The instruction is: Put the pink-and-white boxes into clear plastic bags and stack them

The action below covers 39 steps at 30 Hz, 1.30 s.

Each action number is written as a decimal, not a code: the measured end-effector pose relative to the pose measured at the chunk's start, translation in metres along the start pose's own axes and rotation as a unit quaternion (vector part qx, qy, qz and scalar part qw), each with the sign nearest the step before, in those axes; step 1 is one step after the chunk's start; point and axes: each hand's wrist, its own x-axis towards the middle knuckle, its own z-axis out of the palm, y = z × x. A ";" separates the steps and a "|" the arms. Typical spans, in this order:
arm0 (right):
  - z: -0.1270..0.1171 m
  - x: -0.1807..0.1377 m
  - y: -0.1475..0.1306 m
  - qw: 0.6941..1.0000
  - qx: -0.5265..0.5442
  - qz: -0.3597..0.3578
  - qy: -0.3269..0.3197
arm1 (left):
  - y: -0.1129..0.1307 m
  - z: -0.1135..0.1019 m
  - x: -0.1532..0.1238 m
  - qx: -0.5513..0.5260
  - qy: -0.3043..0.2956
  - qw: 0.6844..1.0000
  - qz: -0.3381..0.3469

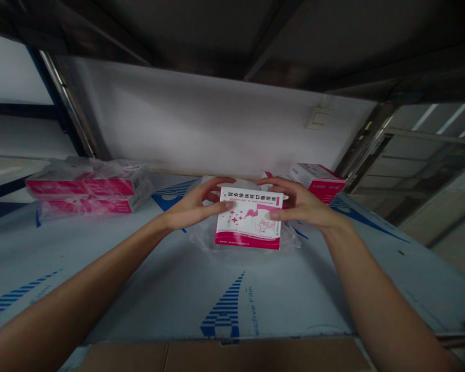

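A white and pink medicine box [249,227] with printed Chinese lettering is held up over the shelf, its broad face toward me. My left hand [205,200] grips its left edge, thumb on the front and fingers curled behind the top. On the opposite side my right hand [294,202] has its thumb on the front face, with the other fingers behind the box. Crumpled clear plastic wrap [205,240] lies beneath and behind the box. What sits directly behind the box is mostly hidden.
Plastic-wrapped pink boxes [85,188] are stacked at the left on the film-covered shelf [170,294]. More pink and white boxes [321,182] stand at the back right. A dark upper shelf [225,36] hangs overhead. Cardboard [225,356] shows below the front edge.
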 end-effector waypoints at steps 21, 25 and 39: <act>-0.005 0.013 0.043 0.989 -0.137 0.045 0.031 | -0.043 0.003 0.009 0.293 0.049 0.944 0.146; -0.012 0.009 0.039 0.993 -0.108 0.011 0.049 | -0.040 -0.002 0.010 0.360 0.057 0.908 0.206; -0.027 -0.006 0.005 0.975 0.031 0.027 0.216 | 0.009 -0.028 -0.003 0.061 0.048 0.980 0.183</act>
